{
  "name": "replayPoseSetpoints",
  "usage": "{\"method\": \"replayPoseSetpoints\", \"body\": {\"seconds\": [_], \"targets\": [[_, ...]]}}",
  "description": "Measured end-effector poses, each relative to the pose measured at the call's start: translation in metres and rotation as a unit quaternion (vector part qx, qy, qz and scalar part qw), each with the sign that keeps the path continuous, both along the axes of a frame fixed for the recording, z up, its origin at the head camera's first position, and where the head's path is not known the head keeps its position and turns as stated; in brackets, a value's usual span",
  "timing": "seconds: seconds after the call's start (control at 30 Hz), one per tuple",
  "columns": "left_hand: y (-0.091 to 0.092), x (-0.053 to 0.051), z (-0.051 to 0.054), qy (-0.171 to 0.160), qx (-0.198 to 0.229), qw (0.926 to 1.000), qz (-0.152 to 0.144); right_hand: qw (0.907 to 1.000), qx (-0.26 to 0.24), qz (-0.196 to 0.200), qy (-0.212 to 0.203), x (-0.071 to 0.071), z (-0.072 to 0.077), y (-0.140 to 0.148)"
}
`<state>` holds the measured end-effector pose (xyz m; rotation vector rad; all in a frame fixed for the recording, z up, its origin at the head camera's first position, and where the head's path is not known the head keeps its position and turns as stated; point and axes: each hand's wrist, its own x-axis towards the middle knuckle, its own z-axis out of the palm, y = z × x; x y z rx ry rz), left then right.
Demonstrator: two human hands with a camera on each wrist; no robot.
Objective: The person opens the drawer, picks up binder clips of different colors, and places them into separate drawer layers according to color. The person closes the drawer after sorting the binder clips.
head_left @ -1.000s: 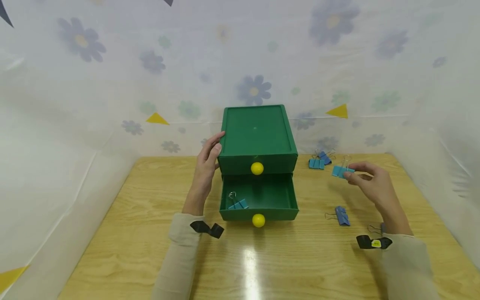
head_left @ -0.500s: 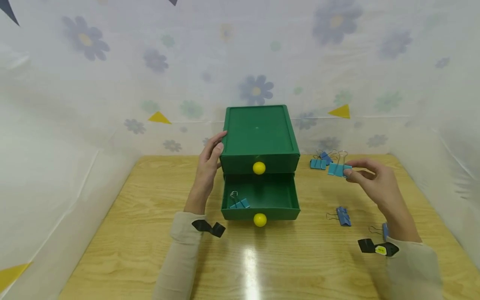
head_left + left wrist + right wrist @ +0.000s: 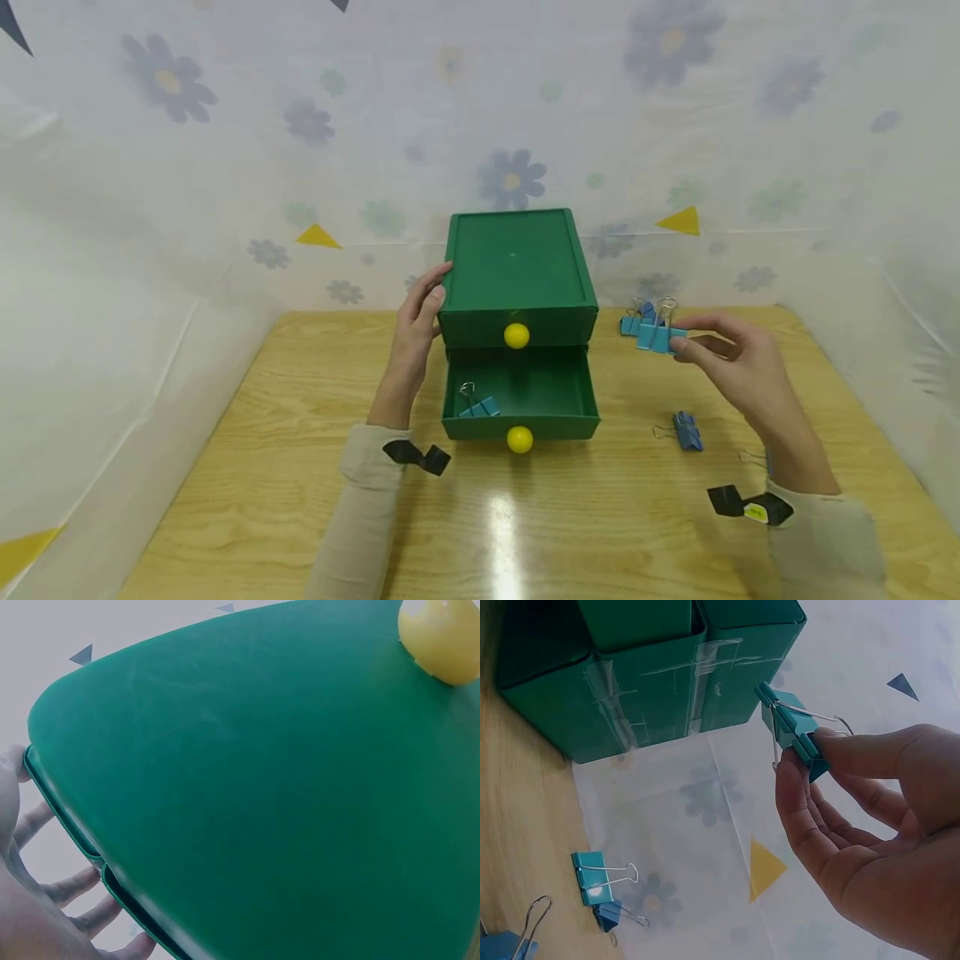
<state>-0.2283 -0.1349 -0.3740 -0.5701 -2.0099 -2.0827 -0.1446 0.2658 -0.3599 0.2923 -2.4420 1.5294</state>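
Note:
In the head view a green drawer cabinet [image 3: 517,258] has its lower drawer [image 3: 517,427] pulled out, with a light-blue binder clip [image 3: 480,407] lying at its left. My left hand [image 3: 414,329] rests against the cabinet's left side. Its fingers [image 3: 71,886] reach along that wall in the left wrist view, fairly straight. With thumb and fingertips my right hand [image 3: 738,362] pinches a light-blue binder clip [image 3: 657,338] by one end, above the table right of the cabinet. The right wrist view shows this clip [image 3: 793,735] with both wire handles.
Behind the held clip lie another light-blue binder clip [image 3: 632,326] and a dark-blue one, partly hidden. A blue binder clip [image 3: 687,431] lies nearer on the wooden table [image 3: 255,467]; another is mostly behind my right wrist. Yellow knobs [image 3: 520,440] stick out from the drawers.
My right hand has moved left with the binder clip, towards the cabinet, and now partly covers the clips behind. My left hand and the cabinet have stayed put.

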Motion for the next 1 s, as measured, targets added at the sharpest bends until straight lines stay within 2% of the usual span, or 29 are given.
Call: {"method": "replayPoseSetpoints", "body": {"seconds": [0.37,0.53,0.83,1.0], "targets": [[0.0,-0.001,-0.002,-0.004,-0.002,1.0,0.001,0.9974,-0.006,0.064,0.032,0.003,0.0,-0.017],[0.0,0.0,-0.001,-0.003,-0.002,1.0,-0.001,0.9957,-0.005,0.085,0.036,0.004,0.001,-0.025],[0.0,-0.002,-0.001,-0.001,0.003,1.0,0.001,0.9934,-0.005,0.113,0.019,0.004,0.001,-0.04],[0.0,-0.001,0.0,-0.002,0.003,1.0,0.002,0.9915,-0.011,0.127,0.028,0.004,-0.002,-0.047]]}}
